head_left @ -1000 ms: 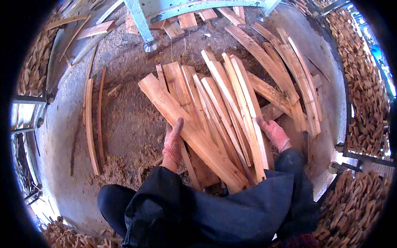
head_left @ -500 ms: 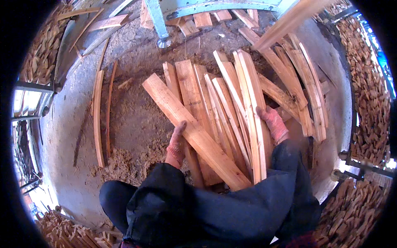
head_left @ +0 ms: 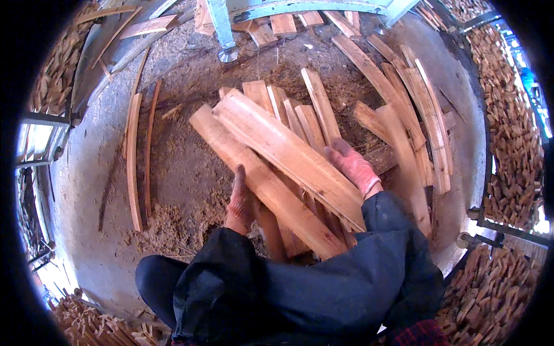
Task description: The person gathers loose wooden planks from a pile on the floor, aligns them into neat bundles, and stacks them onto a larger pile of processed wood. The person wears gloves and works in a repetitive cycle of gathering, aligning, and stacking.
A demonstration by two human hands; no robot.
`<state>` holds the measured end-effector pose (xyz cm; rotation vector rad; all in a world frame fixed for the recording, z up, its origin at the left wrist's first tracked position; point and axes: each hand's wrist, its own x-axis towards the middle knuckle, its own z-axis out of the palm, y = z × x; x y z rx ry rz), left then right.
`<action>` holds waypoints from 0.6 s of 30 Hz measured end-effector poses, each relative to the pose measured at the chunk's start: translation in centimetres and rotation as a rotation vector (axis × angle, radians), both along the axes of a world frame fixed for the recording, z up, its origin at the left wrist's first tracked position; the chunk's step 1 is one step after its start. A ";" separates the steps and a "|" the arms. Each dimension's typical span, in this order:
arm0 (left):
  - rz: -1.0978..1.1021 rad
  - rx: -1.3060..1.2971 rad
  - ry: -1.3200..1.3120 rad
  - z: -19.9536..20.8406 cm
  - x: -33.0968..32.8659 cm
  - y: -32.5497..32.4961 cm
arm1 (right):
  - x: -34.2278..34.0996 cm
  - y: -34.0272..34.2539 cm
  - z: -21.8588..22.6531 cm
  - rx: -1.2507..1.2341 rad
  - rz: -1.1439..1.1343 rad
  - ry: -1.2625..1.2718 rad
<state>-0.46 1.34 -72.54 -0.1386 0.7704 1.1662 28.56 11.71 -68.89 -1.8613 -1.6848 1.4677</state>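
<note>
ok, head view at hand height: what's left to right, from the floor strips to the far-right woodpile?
Wide strip, thin strip, left grip, lower board, upper board, right grip, blurred board, woodpile.

one pink-gloved left hand point(head_left: 237, 203), one pink-gloved right hand point(head_left: 354, 167). broad tan wooden planks point(head_left: 294, 155) between hands: at least two. pale-blue metal legs point(head_left: 219, 26): two. narrow brown wooden strips point(head_left: 134, 167), left: at least three.
</note>
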 end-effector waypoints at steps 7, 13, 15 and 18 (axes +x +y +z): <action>-0.155 0.115 0.540 1.7 2.4 2.7 | -2.6 -5.1 5.8 -0.036 -0.247 -0.040; -0.193 0.125 0.664 1.4 2.7 3.7 | -2.6 -7.2 3.2 0.120 -0.298 -0.247; -0.185 0.131 0.690 0.9 2.7 4.1 | 0.9 -6.5 3.6 0.394 -0.400 -0.335; -0.213 0.110 0.699 1.0 2.6 4.0 | 10.2 -6.8 0.8 0.349 -0.487 -0.728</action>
